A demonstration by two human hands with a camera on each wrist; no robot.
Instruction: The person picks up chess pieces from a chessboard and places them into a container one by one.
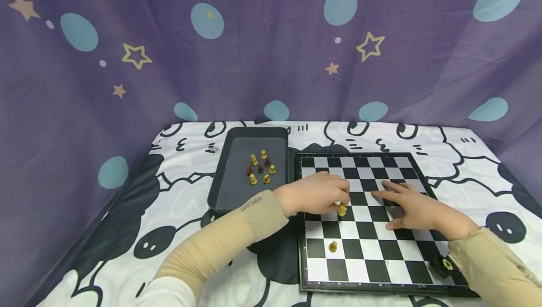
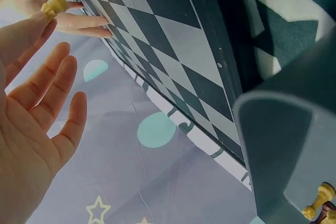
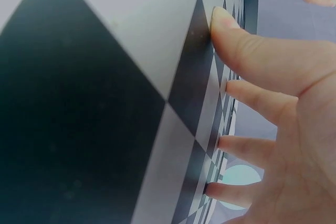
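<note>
My left hand (image 1: 323, 193) reaches over the left part of the black-and-white chessboard (image 1: 372, 253). Between its thumb and forefinger it pinches a yellow chess piece (image 2: 54, 4), close above the squares, while the other fingers are loosely bent. A second yellow chess piece (image 1: 333, 246) stands on a square near the front left of the board. My right hand (image 1: 412, 207) rests on the board's right half, its fingers spread and fairly straight, fingertips (image 3: 223, 19) at the surface. It holds nothing.
A dark grey tray (image 1: 228, 175) left of the board holds several yellow and dark red chess pieces (image 1: 260, 169). By the right sleeve, a small black item with a yellow spot (image 1: 444, 265) lies on the board's front right. A purple curtain (image 1: 262, 71) hangs behind the patterned cloth.
</note>
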